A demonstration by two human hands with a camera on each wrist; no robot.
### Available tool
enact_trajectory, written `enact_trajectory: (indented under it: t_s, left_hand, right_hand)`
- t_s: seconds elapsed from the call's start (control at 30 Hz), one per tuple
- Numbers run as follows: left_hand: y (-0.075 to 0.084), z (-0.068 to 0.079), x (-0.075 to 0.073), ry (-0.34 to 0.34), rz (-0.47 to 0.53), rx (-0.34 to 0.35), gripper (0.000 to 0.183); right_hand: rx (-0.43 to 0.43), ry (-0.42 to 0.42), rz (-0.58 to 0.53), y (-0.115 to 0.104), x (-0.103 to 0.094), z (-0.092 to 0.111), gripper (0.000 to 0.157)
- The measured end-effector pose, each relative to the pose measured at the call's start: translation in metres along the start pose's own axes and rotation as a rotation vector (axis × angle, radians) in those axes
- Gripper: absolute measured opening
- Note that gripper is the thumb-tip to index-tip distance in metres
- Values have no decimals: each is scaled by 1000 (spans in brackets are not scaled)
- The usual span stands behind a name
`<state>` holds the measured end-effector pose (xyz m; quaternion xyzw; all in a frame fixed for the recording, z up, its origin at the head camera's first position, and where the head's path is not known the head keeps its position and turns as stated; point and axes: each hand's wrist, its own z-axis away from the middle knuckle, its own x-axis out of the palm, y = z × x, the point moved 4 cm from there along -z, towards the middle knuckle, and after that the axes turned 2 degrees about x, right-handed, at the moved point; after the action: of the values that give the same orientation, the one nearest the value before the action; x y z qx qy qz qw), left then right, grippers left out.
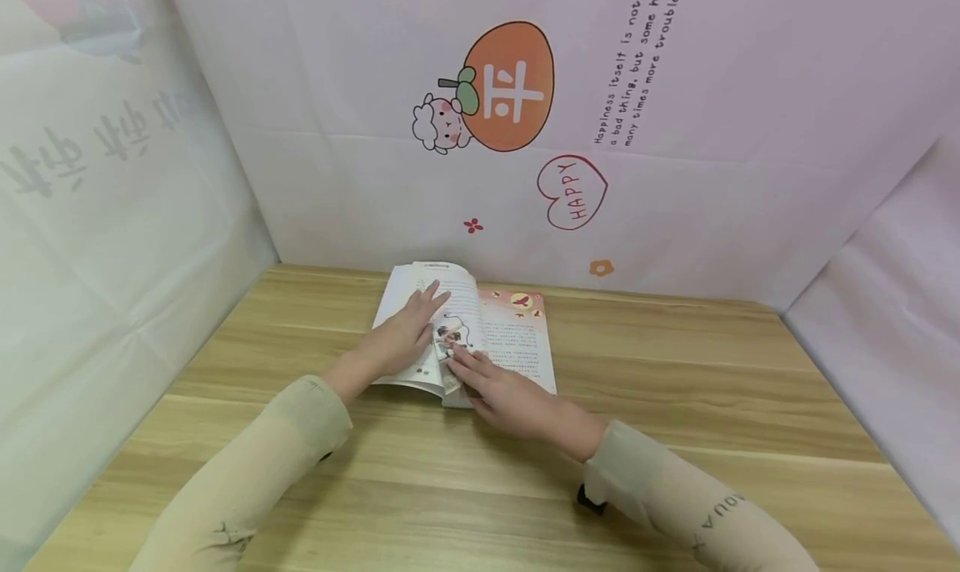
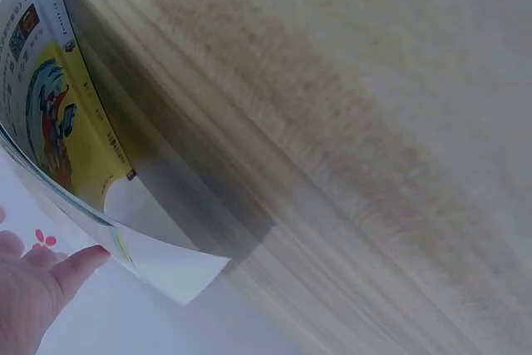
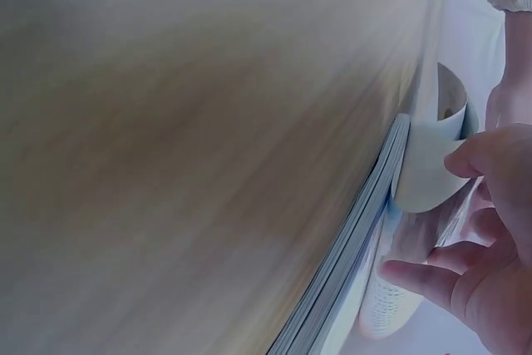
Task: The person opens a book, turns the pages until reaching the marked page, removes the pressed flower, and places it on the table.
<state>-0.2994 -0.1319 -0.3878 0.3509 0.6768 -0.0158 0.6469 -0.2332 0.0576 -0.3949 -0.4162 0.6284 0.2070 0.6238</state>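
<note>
An open book (image 1: 517, 338) with printed, illustrated pages lies on the wooden table. My left hand (image 1: 401, 334) rests on its left-hand pages, fingers spread. In the left wrist view the thumb (image 2: 79, 268) touches the outside of a bent page, and a yellow illustrated cover (image 2: 83, 122) curves up from the table. My right hand (image 1: 513, 397) is at the book's lower middle, its extended fingers touching the illustrated page (image 1: 465, 305) near the fold. In the right wrist view, its thumb and fingers are apart beside a curled page (image 3: 424, 172) and the thick page stack (image 3: 353, 230).
The wooden table (image 1: 675, 372) extends around the book on both sides and in front. Behind the book rises a white printed cloth wall (image 1: 360, 180), close to its top edge. More cloth hangs at the left (image 1: 112, 222) and right (image 1: 892, 305).
</note>
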Motion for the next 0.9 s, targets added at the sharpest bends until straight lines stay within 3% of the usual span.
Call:
enact_trajectory:
  t_s: [0.27, 0.53, 0.9]
  left_hand:
    - [1, -2, 9, -102, -34, 27, 53]
    - [3, -3, 12, -158, -92, 55, 50]
    - [7, -2, 16, -257, -123, 17, 49]
  right_hand:
    - [-36, -50, 56, -11, 3, -8, 56]
    - [-94, -63, 81, -18, 4, -11, 48]
    - [-171, -102, 81, -20, 5, -12, 51]
